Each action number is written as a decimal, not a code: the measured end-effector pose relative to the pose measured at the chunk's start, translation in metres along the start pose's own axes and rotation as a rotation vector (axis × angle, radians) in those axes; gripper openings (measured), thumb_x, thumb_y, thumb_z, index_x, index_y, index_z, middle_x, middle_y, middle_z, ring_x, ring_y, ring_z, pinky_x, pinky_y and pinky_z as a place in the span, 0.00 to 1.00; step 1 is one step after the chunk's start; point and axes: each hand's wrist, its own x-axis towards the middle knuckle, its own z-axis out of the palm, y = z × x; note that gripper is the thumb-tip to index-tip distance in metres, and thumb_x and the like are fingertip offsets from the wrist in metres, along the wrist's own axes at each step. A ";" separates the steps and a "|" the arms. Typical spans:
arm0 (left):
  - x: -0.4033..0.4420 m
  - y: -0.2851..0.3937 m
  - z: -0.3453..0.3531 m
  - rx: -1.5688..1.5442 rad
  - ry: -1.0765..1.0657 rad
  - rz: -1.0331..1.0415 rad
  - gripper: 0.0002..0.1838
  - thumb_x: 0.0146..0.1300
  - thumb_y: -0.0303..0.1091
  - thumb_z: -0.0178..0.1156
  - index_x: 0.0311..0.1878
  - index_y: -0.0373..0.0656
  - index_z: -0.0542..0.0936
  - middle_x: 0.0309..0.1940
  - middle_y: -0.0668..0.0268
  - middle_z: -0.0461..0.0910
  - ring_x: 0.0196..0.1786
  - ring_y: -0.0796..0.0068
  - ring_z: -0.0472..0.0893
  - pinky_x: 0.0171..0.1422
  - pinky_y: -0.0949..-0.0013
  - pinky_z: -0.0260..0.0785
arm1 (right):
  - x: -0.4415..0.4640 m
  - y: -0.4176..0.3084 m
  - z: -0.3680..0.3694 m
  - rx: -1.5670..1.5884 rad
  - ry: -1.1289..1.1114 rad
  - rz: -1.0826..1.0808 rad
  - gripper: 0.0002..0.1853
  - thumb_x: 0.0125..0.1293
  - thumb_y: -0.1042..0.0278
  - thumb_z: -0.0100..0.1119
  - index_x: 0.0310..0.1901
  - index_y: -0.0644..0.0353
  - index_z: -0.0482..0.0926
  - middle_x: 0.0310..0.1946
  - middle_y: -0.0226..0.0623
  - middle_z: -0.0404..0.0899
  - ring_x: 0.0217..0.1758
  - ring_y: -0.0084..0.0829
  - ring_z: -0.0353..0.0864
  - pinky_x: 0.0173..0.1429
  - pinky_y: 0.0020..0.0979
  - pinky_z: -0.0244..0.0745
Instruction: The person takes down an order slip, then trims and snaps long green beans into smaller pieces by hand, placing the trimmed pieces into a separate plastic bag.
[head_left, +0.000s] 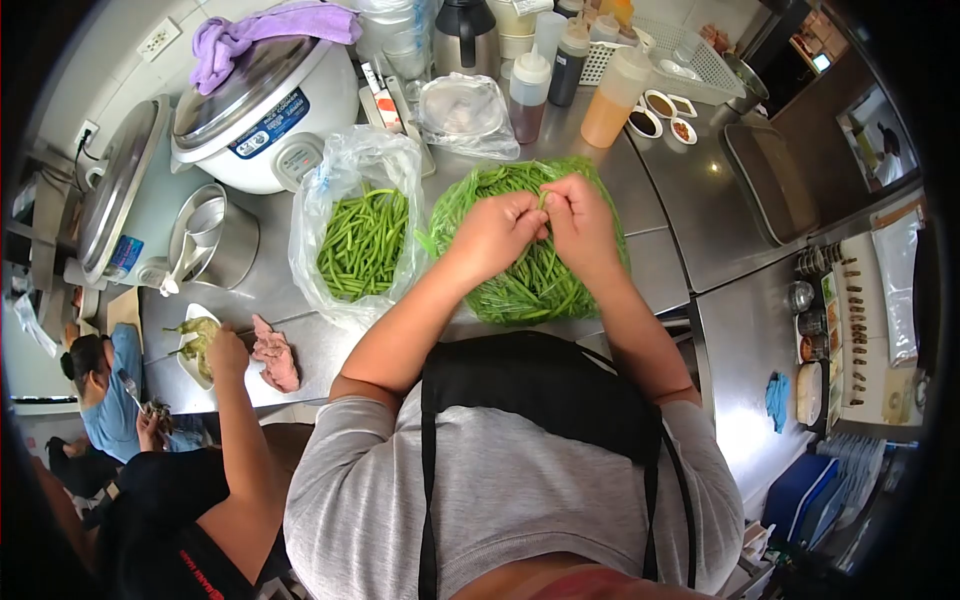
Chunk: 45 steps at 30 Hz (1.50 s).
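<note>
Both my hands meet over a green plastic bag [610,215] full of long green beans [535,280]. My left hand [500,235] is closed, fingertips pinching a green bean. Close against it, my right hand [580,222] is closed on the same bean, which is mostly hidden by the fingers. To the left stands a clear plastic bag [308,235] holding shorter pieces of green beans [362,245].
A co-worker's hand [227,352] reaches to a white dish [192,368] at left, beside a piece of meat [275,355]. Rice cookers [250,130], a metal pot [237,240] and sauce bottles [612,100] stand behind. Small sauce dishes [645,123] sit at back right.
</note>
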 end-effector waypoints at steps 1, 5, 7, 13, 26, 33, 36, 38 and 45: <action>0.001 -0.002 0.001 0.037 -0.008 -0.003 0.06 0.57 0.30 0.51 0.28 0.38 0.75 0.21 0.64 0.77 0.24 0.75 0.75 0.30 0.73 0.65 | 0.000 0.001 0.003 0.157 0.051 0.098 0.05 0.59 0.70 0.49 0.29 0.62 0.72 0.23 0.34 0.72 0.26 0.26 0.72 0.31 0.27 0.66; 0.007 -0.016 0.000 -0.179 0.054 -0.090 0.07 0.59 0.30 0.49 0.30 0.39 0.75 0.25 0.65 0.78 0.28 0.77 0.76 0.32 0.74 0.66 | 0.019 -0.010 -0.027 0.330 0.025 0.237 0.10 0.62 0.67 0.44 0.34 0.65 0.71 0.24 0.34 0.74 0.27 0.26 0.72 0.35 0.26 0.67; 0.011 -0.020 -0.007 -0.458 0.126 -0.123 0.07 0.61 0.30 0.48 0.33 0.40 0.73 0.28 0.64 0.78 0.30 0.76 0.77 0.35 0.73 0.67 | 0.020 0.006 -0.037 -0.090 -0.317 0.145 0.09 0.62 0.67 0.44 0.36 0.64 0.72 0.26 0.34 0.76 0.29 0.24 0.73 0.36 0.24 0.68; 0.016 -0.011 -0.010 -1.068 0.180 -0.097 0.06 0.64 0.30 0.43 0.39 0.40 0.68 0.35 0.56 0.76 0.37 0.68 0.78 0.42 0.69 0.71 | 0.001 0.014 -0.011 0.005 -0.479 0.209 0.11 0.62 0.66 0.43 0.38 0.63 0.73 0.29 0.34 0.77 0.31 0.21 0.74 0.38 0.24 0.69; 0.021 -0.011 -0.028 -1.171 0.236 0.156 0.03 0.63 0.31 0.46 0.37 0.44 0.68 0.37 0.56 0.76 0.43 0.62 0.76 0.52 0.63 0.66 | 0.022 -0.004 0.004 0.853 -0.634 0.555 0.09 0.64 0.63 0.44 0.34 0.59 0.68 0.24 0.27 0.69 0.27 0.19 0.68 0.35 0.21 0.66; 0.014 -0.011 -0.024 -0.574 0.143 0.280 0.06 0.62 0.24 0.42 0.36 0.38 0.70 0.32 0.61 0.77 0.34 0.76 0.74 0.42 0.74 0.65 | 0.030 -0.010 0.022 -0.472 -0.439 0.271 0.10 0.59 0.64 0.47 0.37 0.60 0.71 0.30 0.40 0.75 0.34 0.37 0.76 0.38 0.35 0.69; 0.017 -0.017 -0.035 -0.701 0.205 0.152 0.05 0.62 0.28 0.43 0.36 0.41 0.69 0.31 0.61 0.77 0.32 0.77 0.74 0.37 0.77 0.63 | 0.027 0.011 0.032 -0.586 -0.602 0.223 0.11 0.57 0.64 0.48 0.39 0.59 0.73 0.35 0.43 0.76 0.40 0.43 0.74 0.43 0.41 0.67; 0.016 -0.022 -0.042 -0.819 0.258 0.047 0.04 0.61 0.29 0.45 0.35 0.42 0.69 0.25 0.67 0.72 0.26 0.82 0.69 0.29 0.79 0.57 | 0.024 0.022 0.042 -0.573 -0.579 0.186 0.11 0.56 0.63 0.49 0.38 0.59 0.74 0.35 0.43 0.76 0.40 0.41 0.75 0.43 0.40 0.67; 0.011 -0.039 -0.047 -0.648 0.214 -0.209 0.07 0.58 0.29 0.52 0.39 0.41 0.72 0.22 0.75 0.68 0.21 0.87 0.63 0.24 0.81 0.55 | 0.040 0.032 0.047 -0.203 -0.575 0.248 0.09 0.53 0.66 0.54 0.31 0.62 0.76 0.27 0.40 0.77 0.30 0.35 0.76 0.35 0.32 0.69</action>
